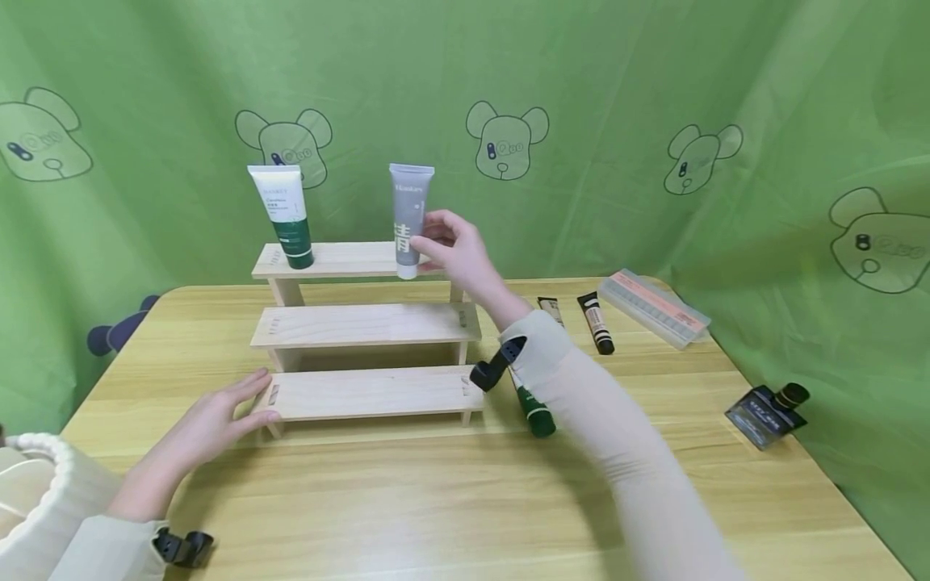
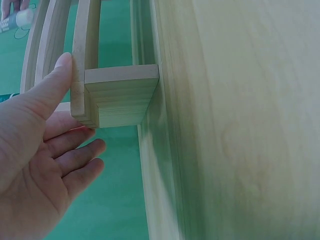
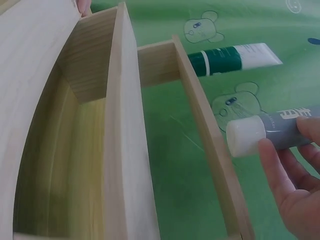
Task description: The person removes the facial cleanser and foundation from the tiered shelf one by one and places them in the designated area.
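A three-step wooden display rack (image 1: pixel 363 324) stands on the table. My right hand (image 1: pixel 463 254) pinches an upright grey squeeze tube (image 1: pixel 410 202) by its side, its white cap down, at the front of the top step. In the right wrist view, the tube's white cap (image 3: pixel 246 136) is just off the top board's edge. Farther left on that step, a white-and-green tube (image 1: pixel 286 208) stands on its cap. My left hand (image 1: pixel 211 420) holds the left end of the lowest step, with the thumb (image 2: pixel 62 67) against the board and the fingers spread past its end.
Right of the rack, a green-capped tube (image 1: pixel 536 411) lies partly under my right forearm. Beyond it lie two small tubes, one black and white (image 1: pixel 596 323), and a clear plastic case (image 1: pixel 654 307). A dark pouch with a black cap (image 1: pixel 766 413) lies near the right edge. A green curtain hangs behind.
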Available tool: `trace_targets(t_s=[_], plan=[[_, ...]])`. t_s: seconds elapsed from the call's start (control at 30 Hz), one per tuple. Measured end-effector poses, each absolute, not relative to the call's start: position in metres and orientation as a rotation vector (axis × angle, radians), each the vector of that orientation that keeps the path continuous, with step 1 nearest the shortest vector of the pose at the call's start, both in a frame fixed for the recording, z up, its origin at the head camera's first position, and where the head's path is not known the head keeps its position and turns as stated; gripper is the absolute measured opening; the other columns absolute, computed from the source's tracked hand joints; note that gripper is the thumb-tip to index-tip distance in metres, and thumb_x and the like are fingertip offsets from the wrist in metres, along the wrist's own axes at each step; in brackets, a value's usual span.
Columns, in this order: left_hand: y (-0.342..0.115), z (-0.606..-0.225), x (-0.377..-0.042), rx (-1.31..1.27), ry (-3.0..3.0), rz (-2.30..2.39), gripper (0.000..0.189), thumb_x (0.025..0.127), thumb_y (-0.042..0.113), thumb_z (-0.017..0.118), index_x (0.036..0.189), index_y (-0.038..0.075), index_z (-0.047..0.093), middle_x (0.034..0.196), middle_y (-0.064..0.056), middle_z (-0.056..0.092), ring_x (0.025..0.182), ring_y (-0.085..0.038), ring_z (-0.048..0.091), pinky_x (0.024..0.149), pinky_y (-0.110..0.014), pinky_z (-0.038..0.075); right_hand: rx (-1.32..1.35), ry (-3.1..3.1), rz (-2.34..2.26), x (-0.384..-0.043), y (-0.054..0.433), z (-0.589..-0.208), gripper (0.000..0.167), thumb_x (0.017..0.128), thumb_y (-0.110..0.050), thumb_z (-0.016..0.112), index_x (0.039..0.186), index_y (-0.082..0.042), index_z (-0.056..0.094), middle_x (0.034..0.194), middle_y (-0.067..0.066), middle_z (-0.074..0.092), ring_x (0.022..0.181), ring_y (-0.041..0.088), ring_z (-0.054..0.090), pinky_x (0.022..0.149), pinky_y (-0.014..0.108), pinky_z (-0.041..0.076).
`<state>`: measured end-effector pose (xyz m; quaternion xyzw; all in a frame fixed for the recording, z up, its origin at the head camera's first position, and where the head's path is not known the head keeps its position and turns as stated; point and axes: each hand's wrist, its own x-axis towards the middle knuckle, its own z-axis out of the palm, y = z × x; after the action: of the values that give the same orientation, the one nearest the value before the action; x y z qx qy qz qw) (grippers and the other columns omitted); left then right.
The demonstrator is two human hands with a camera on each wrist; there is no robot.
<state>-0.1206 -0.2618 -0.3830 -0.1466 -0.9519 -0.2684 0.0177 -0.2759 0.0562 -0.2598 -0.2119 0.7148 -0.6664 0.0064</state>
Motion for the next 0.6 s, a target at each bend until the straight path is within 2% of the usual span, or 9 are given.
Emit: trace_targets(t_s=[0.27, 0.6], plan=[[-0.261, -0.383, -0.121, -0.449, -2.961, -0.829, 0.069, 0.086, 0.035, 0.063, 0.133, -0.009, 0.04, 0.138, -0.028, 0.034, 0.121, -0.049, 0.034, 0.098, -0.06, 0.029, -0.608, 2.252, -2.132, -0.27, 0.095, -0.26, 0.035, 0.086, -0.002, 0.062, 0.119, 0.004, 0.05, 0.11, 0.018, 0.058, 0.096, 0.028, 0.058, 0.073, 0.037, 0.055], [-0.262, -0.383, -0.121, -0.453, -2.955, -0.832, 0.069, 0.086, 0.035, 0.063, 0.133, -0.009, 0.04, 0.138, -0.027, 0.034, 0.121, -0.049, 0.034, 0.098, -0.06, 0.028, -0.592, 2.36, -2.098, -0.257, 0.143, -0.271, 0.032, 0.086, -0.004, 0.062, 0.115, 0.005, 0.051, 0.106, 0.019, 0.058, 0.09, 0.027, 0.059, 0.07, 0.037, 0.056]])
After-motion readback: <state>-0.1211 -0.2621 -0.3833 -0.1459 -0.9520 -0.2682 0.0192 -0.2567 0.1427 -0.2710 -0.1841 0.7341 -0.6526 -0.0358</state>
